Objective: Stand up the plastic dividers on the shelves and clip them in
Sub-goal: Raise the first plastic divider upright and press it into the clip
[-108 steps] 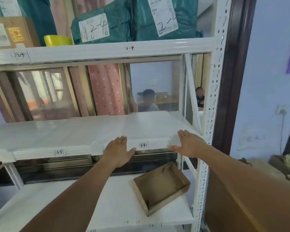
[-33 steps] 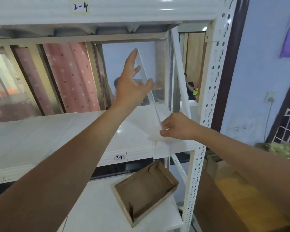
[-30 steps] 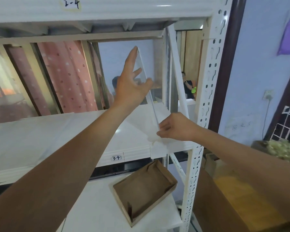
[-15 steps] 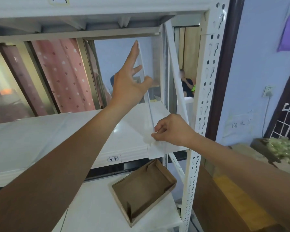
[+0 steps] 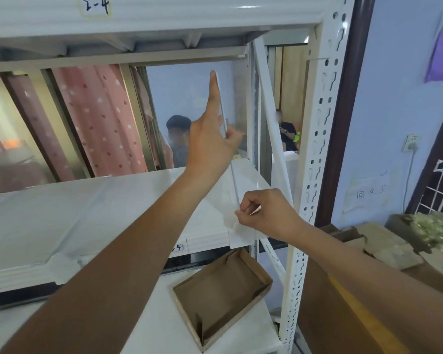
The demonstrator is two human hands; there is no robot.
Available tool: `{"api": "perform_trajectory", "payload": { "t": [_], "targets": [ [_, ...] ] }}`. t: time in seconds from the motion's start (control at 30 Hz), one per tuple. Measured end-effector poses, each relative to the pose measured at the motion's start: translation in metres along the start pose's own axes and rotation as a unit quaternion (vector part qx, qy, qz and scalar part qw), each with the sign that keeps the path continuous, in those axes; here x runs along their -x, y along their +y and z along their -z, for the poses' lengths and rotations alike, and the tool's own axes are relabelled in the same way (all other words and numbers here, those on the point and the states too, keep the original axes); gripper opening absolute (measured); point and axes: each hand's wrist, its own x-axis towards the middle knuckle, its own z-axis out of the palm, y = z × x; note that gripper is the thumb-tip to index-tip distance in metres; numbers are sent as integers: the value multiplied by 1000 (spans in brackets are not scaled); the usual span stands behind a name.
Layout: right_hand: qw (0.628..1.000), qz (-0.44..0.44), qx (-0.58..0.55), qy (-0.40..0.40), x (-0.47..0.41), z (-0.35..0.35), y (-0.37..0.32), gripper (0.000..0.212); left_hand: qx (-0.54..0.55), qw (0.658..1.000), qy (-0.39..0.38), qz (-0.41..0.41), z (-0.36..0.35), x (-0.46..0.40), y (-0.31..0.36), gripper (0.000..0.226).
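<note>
A clear plastic divider [image 5: 235, 186] stands nearly upright on the middle white shelf [image 5: 92, 213], seen edge-on near the shelf's right end. My left hand [image 5: 212, 139] is raised flat against its left face, thumb hooked around the front edge, fingers pointing up. My right hand [image 5: 266, 213] pinches the divider's lower front corner, right at the shelf's front lip. The bottom of the divider is partly hidden behind my right fingers.
A white perforated upright [image 5: 315, 154] and a diagonal brace [image 5: 271, 129] stand just right of the divider. The shelf above [image 5: 164, 19] hangs close over it. An open brown cardboard tray [image 5: 220, 292] lies on the lower shelf. Cardboard boxes [image 5: 384, 251] sit at right.
The divider has gone from lying flat on the shelf to standing nearly vertical. Over the last second my left hand straightened it further and my right hand kept its pinch at the lower front corner.
</note>
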Motion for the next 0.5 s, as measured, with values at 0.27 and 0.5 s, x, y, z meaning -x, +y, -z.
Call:
{"api": "perform_trajectory", "payload": {
  "t": [0.27,0.5],
  "targets": [
    [997,30,-8,66,12,-18,2,17,-37,999,3,4,2,12,16,99],
    [997,-5,5,81,12,-28,9,23,-40,999,-22,-9,-8,13,23,99]
  ]
}}
